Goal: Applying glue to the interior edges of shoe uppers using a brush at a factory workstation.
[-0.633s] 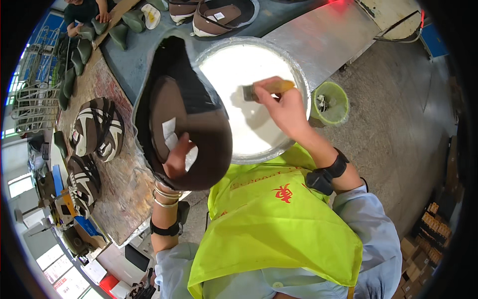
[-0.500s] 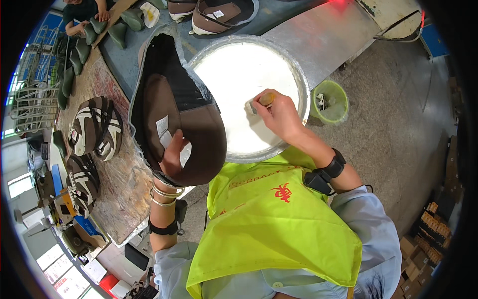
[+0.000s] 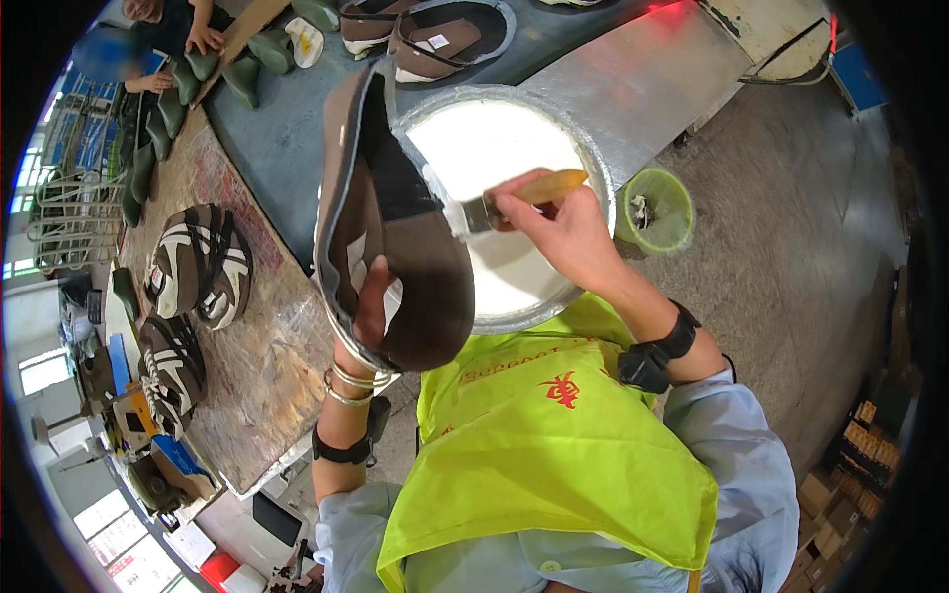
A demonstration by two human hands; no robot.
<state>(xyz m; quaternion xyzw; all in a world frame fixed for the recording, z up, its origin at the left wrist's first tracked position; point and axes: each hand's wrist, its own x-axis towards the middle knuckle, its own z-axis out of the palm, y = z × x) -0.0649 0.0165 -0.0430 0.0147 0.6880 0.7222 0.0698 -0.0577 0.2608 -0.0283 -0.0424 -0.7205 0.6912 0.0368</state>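
Observation:
My left hand (image 3: 370, 304) grips a brown shoe upper (image 3: 423, 282) with a dark lining, its thumb inside the opening near a white label. The upper is held up over the left side of a round metal basin (image 3: 603, 163) of white liquid (image 3: 514, 272). Pinched in my right hand (image 3: 573, 235) is a flat brush (image 3: 549, 186) with a yellow wooden handle and a metal ferrule. The brush's white-coated bristles point left and appear to touch the upper's edge. My fingers partly cover the handle.
Brown-and-white shoes (image 3: 180, 262) lie on the worn board (image 3: 252, 356) at left. More brown shoes (image 3: 460, 49) and green shoe lasts (image 3: 240, 81) sit at the back, near another person's hand (image 3: 205, 40). A metal sheet (image 3: 643, 84) and a green bin (image 3: 682, 212) are at right.
My right hand has lifted the brush from the white liquid and turned it leftward to the upper's edge. My left hand has moved the upper slightly right and tilted it.

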